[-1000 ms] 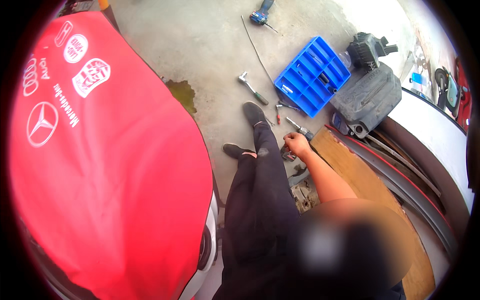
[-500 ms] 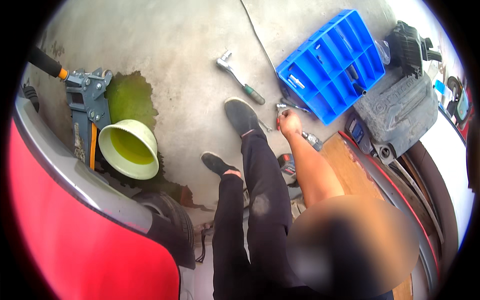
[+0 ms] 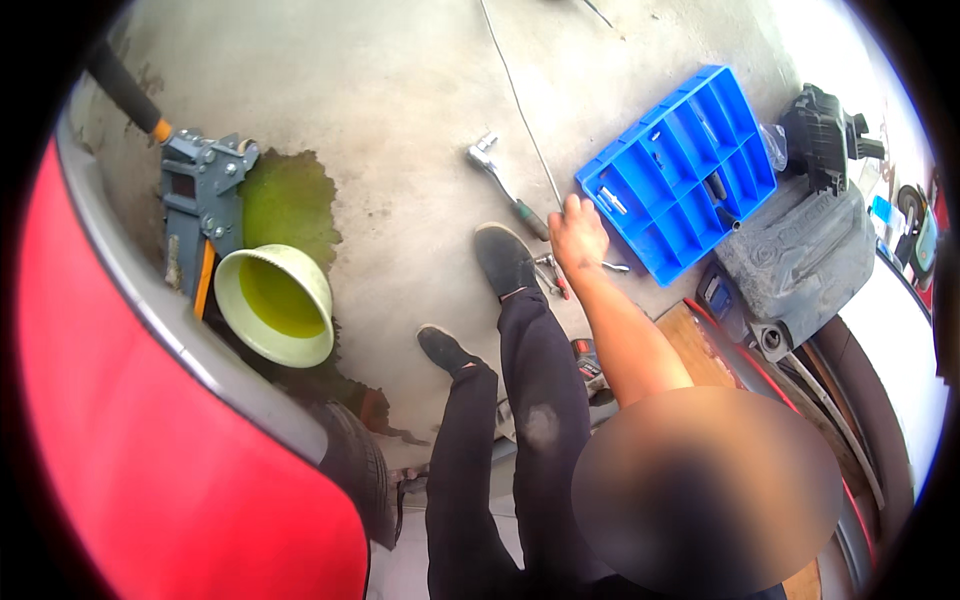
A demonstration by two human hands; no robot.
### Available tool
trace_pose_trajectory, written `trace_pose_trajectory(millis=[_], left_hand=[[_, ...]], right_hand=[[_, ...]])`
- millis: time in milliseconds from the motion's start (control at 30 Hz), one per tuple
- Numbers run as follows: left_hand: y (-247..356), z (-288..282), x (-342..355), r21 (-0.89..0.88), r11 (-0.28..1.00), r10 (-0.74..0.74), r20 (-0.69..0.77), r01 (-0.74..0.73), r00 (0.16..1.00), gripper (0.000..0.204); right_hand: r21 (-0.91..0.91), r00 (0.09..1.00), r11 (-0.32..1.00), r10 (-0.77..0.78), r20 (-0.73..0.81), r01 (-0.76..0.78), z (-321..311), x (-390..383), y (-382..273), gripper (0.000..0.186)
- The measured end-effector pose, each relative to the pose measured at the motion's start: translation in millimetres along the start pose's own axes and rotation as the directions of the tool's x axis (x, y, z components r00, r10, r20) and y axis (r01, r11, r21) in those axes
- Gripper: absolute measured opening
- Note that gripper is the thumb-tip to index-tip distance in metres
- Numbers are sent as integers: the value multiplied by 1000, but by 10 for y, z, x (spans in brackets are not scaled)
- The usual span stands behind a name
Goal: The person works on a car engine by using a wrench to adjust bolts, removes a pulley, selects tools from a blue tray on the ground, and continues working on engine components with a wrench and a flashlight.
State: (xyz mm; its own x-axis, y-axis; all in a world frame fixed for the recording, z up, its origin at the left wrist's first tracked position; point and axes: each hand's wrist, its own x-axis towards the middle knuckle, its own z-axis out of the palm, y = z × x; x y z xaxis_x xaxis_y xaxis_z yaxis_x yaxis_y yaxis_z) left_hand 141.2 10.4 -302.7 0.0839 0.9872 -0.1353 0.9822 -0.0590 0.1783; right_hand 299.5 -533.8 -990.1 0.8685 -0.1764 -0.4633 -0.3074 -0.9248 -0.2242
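My right hand point(image 3: 578, 238) reaches down to the concrete floor with its fingers curled in. Whatever may be inside the fingers is hidden. Just left of it lies a ratchet wrench point(image 3: 510, 190) with a chrome head and a green-black handle. Below the fingers rests a small red-handled tool point(image 3: 562, 287), beside some thin metal pieces. A chrome tool end point(image 3: 615, 267) pokes out at the other side of the wrist. The blue compartment tray point(image 3: 655, 165), with several sockets and small parts in it, stands to the hand's right. My left hand is out of view.
A pale bowl of yellow-green liquid point(image 3: 318, 340) stands by a floor jack point(image 3: 205, 185) and a green puddle point(image 3: 290, 205). A red car panel point(image 3: 200, 430) fills the left. Right are a black engine cover point(image 3: 800, 240) and wooden board point(image 3: 690, 335). A blurred patch covers the lower right.
My right hand has moved off the red-handled tool, away from me and toward the ratchet wrench's handle. The red-handled tool lies at a different angle. The whole view has shifted slightly.
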Motion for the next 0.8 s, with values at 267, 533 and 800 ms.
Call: trace_pose_trajectory(millis=[267, 533, 800], left_hand=[[-983, -1440, -291, -302, 953, -8, 63, 27, 998, 44], [-975, -1733, -466, -611, 785, 117, -21, -105, 993, 41], [-1114, -2269, -836, -529, 705, 442, -192, -472, 876, 39]], right_hand=[[615, 975, 774, 14, 221, -151, -3675, -2313, -740, 13], [805, 870, 483, -487, -81, 345, -6153, -3477, -1340, 25], [317, 537, 638, -766, 353, 702, -7956, -4543, -4293, 35]])
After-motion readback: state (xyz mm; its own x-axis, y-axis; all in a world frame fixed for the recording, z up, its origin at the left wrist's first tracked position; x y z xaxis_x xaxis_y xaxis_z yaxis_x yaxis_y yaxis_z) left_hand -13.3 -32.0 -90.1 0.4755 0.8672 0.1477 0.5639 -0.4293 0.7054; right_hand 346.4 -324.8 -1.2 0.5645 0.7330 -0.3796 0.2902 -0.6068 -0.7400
